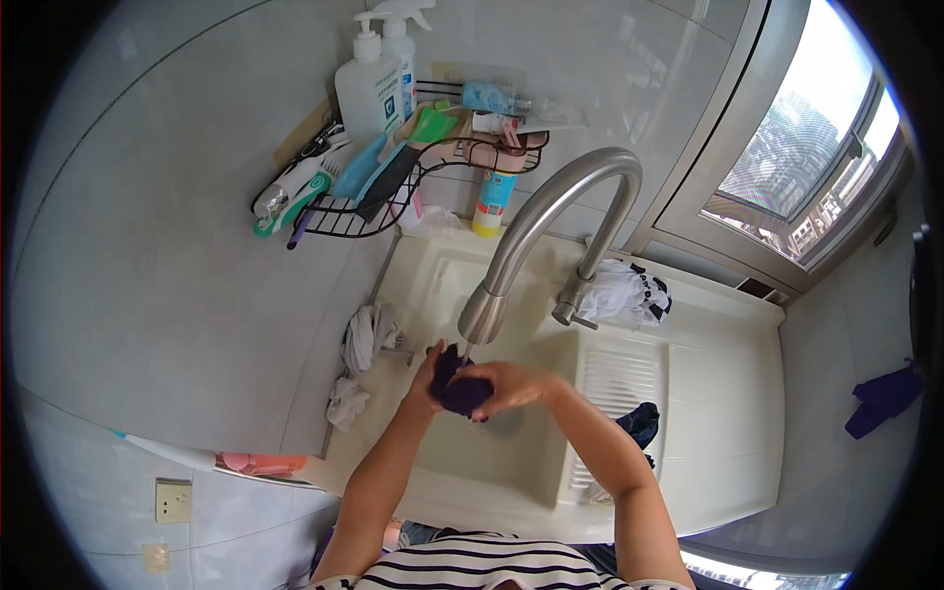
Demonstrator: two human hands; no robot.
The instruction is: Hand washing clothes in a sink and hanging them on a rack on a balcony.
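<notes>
Both hands hold a dark purple cloth (466,394), bunched up under the brushed-metal faucet (483,313). A thin stream of water runs from the spout onto it. My left hand (426,380) grips the cloth's left side, and my right hand (509,385) closes over it from the right, with fingers on its front. Below them lies the cream laundry sink basin (479,472). To the right of the basin is a ribbed washboard (616,376), where a dark navy cloth (639,425) lies partly hidden behind my right forearm.
White cloths (369,335) lie on the sink's left rim, and a white-and-black bundle (627,291) sits behind the faucet handle (571,313). A black wire corner rack (354,225) holds brushes and bottles. A yellow-blue bottle (494,203) stands beneath it. Another purple cloth (881,402) hangs at far right.
</notes>
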